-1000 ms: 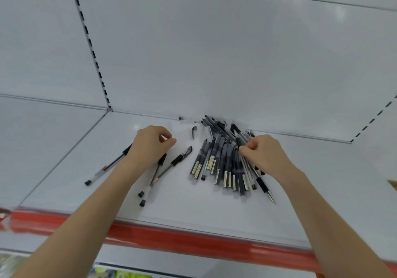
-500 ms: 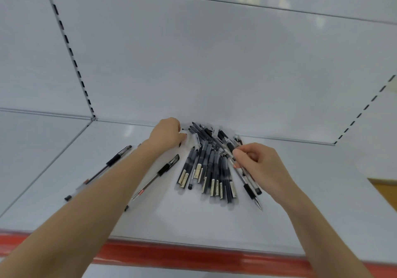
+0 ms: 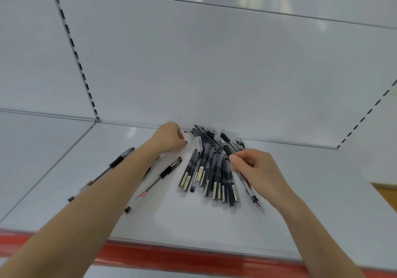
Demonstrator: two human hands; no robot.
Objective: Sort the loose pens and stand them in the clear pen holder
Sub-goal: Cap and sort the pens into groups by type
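A heap of dark pens (image 3: 211, 170) with pale labels lies fanned out on the white shelf (image 3: 300, 202), reaching to the back wall. My right hand (image 3: 257, 170) is at the heap's right side and pinches a clear pen with a black grip (image 3: 256, 199), its tip pointing toward me. My left hand (image 3: 169, 138) is at the back of the shelf, left of the heap, fingers curled round a small black piece (image 3: 185, 141) that looks like a pen cap. Two clear pens (image 3: 154, 183) (image 3: 120, 159) lie apart on the left, one partly under my forearm. No pen holder is in view.
The shelf has a red front edge (image 3: 171, 258) and a white back wall. Slotted uprights run up the wall at the left (image 3: 75, 52) and right (image 3: 365, 114). A wood-coloured surface (image 3: 386, 191) shows past the shelf's right end.
My left hand left the loose pens at the left and reached to the back of the shelf. My right hand drew the clear pen a little out of the heap.
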